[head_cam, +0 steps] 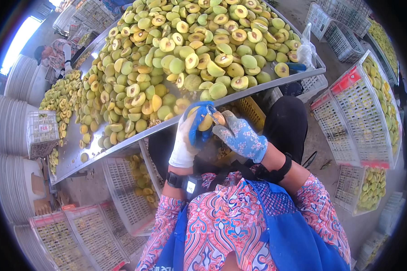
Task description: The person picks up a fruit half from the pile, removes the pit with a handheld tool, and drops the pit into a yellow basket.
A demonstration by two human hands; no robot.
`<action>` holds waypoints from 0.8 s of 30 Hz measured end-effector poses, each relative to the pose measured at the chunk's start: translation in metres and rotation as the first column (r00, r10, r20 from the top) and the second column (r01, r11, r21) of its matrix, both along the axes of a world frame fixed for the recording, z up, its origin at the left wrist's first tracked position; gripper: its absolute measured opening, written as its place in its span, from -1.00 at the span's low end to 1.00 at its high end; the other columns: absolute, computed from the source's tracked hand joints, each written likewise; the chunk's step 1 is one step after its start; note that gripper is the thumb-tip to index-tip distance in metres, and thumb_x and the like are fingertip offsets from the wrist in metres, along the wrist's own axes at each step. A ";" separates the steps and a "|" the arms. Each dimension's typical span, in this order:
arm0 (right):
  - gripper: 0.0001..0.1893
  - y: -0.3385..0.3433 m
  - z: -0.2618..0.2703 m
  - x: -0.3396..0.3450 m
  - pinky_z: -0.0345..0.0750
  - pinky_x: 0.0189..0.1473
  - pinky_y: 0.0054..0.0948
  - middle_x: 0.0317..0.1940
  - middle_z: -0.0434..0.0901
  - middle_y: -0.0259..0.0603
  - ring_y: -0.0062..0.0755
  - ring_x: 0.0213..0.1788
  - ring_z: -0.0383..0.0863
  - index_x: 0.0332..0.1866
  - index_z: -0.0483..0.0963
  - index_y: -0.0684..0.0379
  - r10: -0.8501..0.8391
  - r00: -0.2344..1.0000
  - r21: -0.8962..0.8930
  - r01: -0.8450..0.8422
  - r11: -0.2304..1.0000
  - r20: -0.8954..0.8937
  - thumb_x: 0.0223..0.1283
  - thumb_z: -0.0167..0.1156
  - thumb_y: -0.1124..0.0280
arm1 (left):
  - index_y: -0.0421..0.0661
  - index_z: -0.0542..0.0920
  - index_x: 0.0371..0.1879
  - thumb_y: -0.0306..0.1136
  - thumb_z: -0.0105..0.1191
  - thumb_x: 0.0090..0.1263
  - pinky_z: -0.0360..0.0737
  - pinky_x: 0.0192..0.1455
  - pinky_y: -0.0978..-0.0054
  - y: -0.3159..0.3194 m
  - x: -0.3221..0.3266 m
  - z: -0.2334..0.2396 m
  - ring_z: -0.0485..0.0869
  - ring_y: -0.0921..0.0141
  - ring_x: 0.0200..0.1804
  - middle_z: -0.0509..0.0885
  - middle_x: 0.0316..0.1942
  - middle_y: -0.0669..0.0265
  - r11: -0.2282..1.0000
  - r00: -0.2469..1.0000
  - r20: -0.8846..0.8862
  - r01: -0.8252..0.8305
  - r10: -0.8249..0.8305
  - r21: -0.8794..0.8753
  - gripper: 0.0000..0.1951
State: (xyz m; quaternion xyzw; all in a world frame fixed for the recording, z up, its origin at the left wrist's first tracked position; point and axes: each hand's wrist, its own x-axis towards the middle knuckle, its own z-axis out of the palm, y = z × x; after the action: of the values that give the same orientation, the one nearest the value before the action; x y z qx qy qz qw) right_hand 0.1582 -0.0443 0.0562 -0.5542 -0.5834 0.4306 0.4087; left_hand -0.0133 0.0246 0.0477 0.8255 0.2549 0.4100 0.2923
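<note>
My left hand (191, 130), in a white glove with blue coated fingers, is closed around a yellow-green fruit half (206, 122) just past the near edge of a metal table. Against the fruit, my right hand (241, 133), in a blue flowered glove, grips a small tool with a metal ring or loop (211, 109); its handle is mostly hidden by the fingers. An orange-brown piece (219, 118) shows between the hands, too small to name surely. Halved fruits (176, 66) with brown centres lie heaped on the table, some cut side up.
The metal table's raised rim (122, 144) runs diagonally before me. Below it are a yellow crate (252, 111) and a white crate (130, 193) with fruit. Filled crates (356, 111) stand at right, stacked trays (12, 125) at left. Another person (59, 56) works at the table's far left.
</note>
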 end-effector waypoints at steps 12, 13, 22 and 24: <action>-0.59 -0.004 0.010 -0.008 0.51 -0.24 -0.05 -0.33 0.61 0.27 0.26 -0.23 0.62 -0.02 0.35 0.36 0.111 0.979 -0.018 -0.109 0.994 0.172 0.34 0.14 0.16 | -0.20 0.54 0.02 0.07 -0.27 0.56 0.63 -0.21 0.53 -0.007 0.012 0.009 0.69 0.43 -0.24 0.71 -0.25 0.23 0.704 0.910 0.378 0.155 0.172 -0.693 -0.47; -0.58 -0.004 0.008 -0.009 0.51 -0.25 -0.04 -0.34 0.61 0.27 0.27 -0.25 0.62 0.00 0.34 0.36 0.074 0.981 -0.019 -0.072 0.997 0.180 0.34 0.14 0.16 | -0.22 0.55 0.01 0.04 -0.25 0.55 0.65 -0.19 0.51 -0.007 0.012 0.007 0.71 0.40 -0.21 0.72 -0.24 0.21 0.867 0.965 0.239 0.026 0.109 -0.498 -0.48; -0.55 -0.009 0.005 -0.021 0.53 -0.14 -0.06 -0.26 0.60 0.33 0.31 -0.16 0.60 0.03 0.34 0.39 0.081 0.996 -0.039 -0.080 0.996 0.030 0.35 0.11 0.14 | -0.28 0.59 -0.17 0.10 -0.23 0.56 0.66 -0.19 0.43 -0.009 0.016 0.002 0.68 0.33 -0.34 0.68 -0.33 0.15 0.581 0.825 0.419 0.141 0.378 -0.801 -0.42; -0.54 -0.008 0.015 -0.020 0.52 -0.10 -0.07 -0.22 0.59 0.34 0.31 -0.11 0.59 0.03 0.34 0.41 0.103 0.993 -0.101 -0.097 0.990 0.059 0.36 0.10 0.13 | -0.28 0.58 -0.16 0.11 -0.22 0.56 0.66 -0.20 0.43 -0.008 0.018 -0.001 0.68 0.34 -0.35 0.68 -0.34 0.16 0.642 0.830 0.391 0.053 0.397 -0.765 -0.42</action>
State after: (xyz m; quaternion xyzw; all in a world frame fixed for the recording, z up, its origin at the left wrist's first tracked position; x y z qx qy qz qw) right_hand 0.1382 -0.0519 0.0714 -0.5572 -0.6013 0.4608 0.3402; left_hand 0.0044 0.0168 0.0463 0.4553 0.3909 0.5046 0.6207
